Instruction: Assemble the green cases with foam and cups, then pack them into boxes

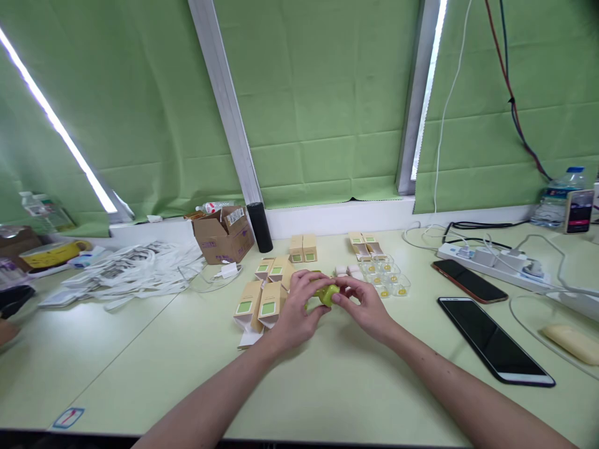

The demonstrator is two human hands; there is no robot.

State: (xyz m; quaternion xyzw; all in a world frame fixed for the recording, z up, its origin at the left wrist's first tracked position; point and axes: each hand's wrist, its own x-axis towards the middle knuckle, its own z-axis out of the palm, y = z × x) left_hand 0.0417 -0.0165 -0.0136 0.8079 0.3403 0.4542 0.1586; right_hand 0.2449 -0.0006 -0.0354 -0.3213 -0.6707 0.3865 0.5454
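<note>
Between my hands, above the middle of the table, is a small shiny yellow-green object (pixel 329 295). My left hand (pixel 299 310) wraps its fingers round its left side, and my right hand (pixel 364 305) pinches its right end. Several beige boxes with green labels (pixel 247 304) lie just left of my left hand. Behind my right hand are clear plastic cups with yellow bits inside (pixel 384 277) and some small whitish pieces (pixel 349 270). More beige boxes stand farther back (pixel 302 247), with open ones (pixel 367 246) to their right.
A cardboard box (pixel 223 236) and black cylinder (pixel 259 227) stand at the back. White straps (pixel 135 274) pile up left. Phones (pixel 496 340) (pixel 469 280), a power strip (pixel 496 267) and cables lie right. Part of another person's hand (pixel 7 332) shows at the left edge.
</note>
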